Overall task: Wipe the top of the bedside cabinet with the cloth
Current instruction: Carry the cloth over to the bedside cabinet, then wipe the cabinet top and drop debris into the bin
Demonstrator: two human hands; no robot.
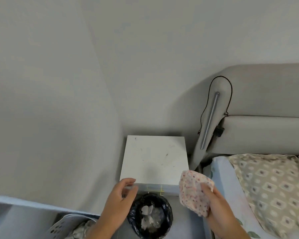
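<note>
The white bedside cabinet [154, 157] stands in the corner between wall and bed, its top bare, with faint dark hairs and smudges on it. My right hand [219, 209] grips a bunched white cloth with small pink and red dots [193, 190], held in the air just off the cabinet's front right corner. My left hand [118, 197] hovers at the front left corner with fingers curled and apart, holding nothing; whether it touches the edge I cannot tell.
A round bin with a black liner [136, 221] holding crumpled tissues stands on the floor below the cabinet's front. A white perforated laundry basket [64, 226] is at lower left. The bed with a patterned pillow [273, 185] and grey padded headboard [266, 94] lies to the right.
</note>
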